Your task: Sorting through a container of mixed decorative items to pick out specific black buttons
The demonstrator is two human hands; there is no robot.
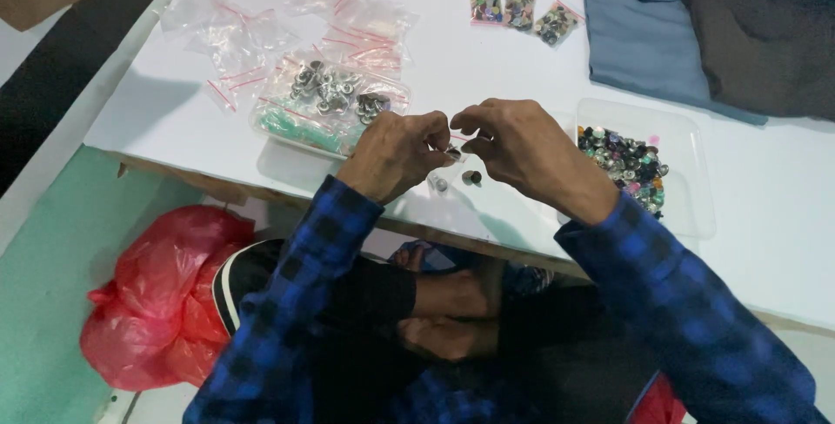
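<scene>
Head view: the left hand and the right hand are meeting above the near edge of the white worktop, both pinching a small clear bag between their fingertips. Two small round buttons are lying on the worktop just below the hands. A clear tray of mixed buttons is sitting to the right, a tray of metal buttons to the left, with three filled bags farther back
</scene>
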